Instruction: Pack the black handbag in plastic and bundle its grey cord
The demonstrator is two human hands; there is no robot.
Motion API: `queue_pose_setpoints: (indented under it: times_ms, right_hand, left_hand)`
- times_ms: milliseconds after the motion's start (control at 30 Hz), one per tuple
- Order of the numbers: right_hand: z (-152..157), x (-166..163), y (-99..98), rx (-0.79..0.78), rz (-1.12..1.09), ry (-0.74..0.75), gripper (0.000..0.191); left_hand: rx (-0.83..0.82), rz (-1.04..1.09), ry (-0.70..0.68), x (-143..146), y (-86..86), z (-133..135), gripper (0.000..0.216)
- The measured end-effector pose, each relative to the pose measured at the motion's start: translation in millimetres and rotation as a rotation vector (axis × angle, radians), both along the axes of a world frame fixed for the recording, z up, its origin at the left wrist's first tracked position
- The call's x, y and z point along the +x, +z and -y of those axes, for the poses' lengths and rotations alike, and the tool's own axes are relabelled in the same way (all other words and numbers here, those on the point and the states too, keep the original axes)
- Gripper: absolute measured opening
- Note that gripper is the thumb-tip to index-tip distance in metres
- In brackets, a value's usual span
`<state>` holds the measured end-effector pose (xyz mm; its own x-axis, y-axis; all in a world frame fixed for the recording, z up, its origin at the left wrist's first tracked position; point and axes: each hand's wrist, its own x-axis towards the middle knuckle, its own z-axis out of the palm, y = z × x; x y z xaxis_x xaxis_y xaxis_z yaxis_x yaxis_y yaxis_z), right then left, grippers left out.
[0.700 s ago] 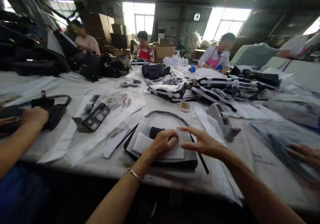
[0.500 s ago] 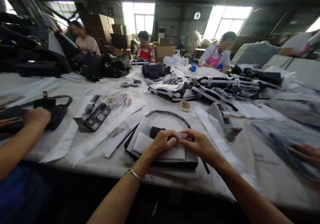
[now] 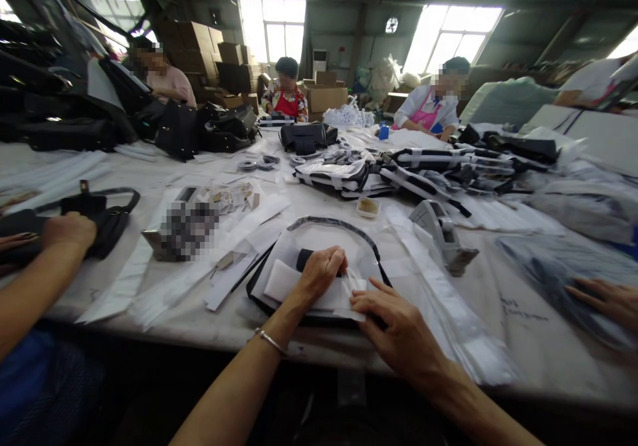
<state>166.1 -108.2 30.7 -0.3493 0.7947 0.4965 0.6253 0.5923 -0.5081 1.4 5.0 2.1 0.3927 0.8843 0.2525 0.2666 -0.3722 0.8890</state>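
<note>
A black handbag (image 3: 256,286) lies in front of me on the table, its strap (image 3: 343,223) arched away from me. White foam sheet (image 3: 280,281) covers part of the bag, and a black tab (image 3: 303,258) shows beside my left hand. My left hand (image 3: 323,272) is closed on the upper end of a thin, translucent white sheet (image 3: 353,288). The fingers of my right hand (image 3: 393,320) are extended and apart, their tips resting on the sheet's lower right part. What lies beneath my left fingers is hidden.
A grey tape dispenser (image 3: 441,236) stands right; white strips (image 3: 438,300) run alongside. Left are another dispenser (image 3: 158,241), partly pixelated, and loose papers (image 3: 234,270). Wrapped bags (image 3: 339,173) pile up beyond. Co-workers' hands work at left (image 3: 70,233) and right (image 3: 605,303).
Both hands were together, pinching the thin white sheet. My left hand has risen slightly; my right has moved down toward me with its fingers spread, and more of the sheet shows between them.
</note>
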Motion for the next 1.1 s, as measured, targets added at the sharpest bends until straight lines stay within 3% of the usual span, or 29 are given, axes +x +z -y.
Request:
queue_pose_setpoints:
  times_ms: [167,333,467,667,800,1000,1033,1100]
  right_hand:
    - [16.9,-5.7,-10.4,0.125,0.179,0.018,0.016]
    - [26.7,-6.9,-19.0,0.134,0.289,-0.004,0.049]
    - [24.4,-9.5,-29.1,0.180,0.304,-0.055,0.030]
    - [18.5,-10.0,-37.0,0.237,0.272,-0.057,0.025]
    - [16.9,-12.2,-37.7,0.253,0.222,-0.092,0.023]
    - [15.1,-12.9,-37.5,0.200,0.182,-0.166,0.012]
    - [14.3,-12.2,-37.6,0.198,0.168,-0.159,0.012]
    - [12.0,-10.7,-38.7,0.202,0.131,-0.152,0.012]
  left_hand:
    - [0.041,0.024,-0.019,-1.3,6.1,4.7,0.042]
    - [0.115,0.090,-0.156,-3.1,11.0,10.8,0.047]
    - [0.145,0.065,-0.210,-2.6,10.8,11.4,0.050]
    - [0.151,0.032,-0.237,-1.1,4.6,7.2,0.055]
    - [0.219,-0.140,-0.286,2.0,9.2,7.0,0.051]
    - [0.404,-0.547,-0.501,-21.2,37.4,29.9,0.026]
    - [0.430,-0.564,-0.521,-28.0,38.9,36.0,0.028]
    - [0.494,-0.593,-0.505,-39.1,35.3,48.1,0.051]
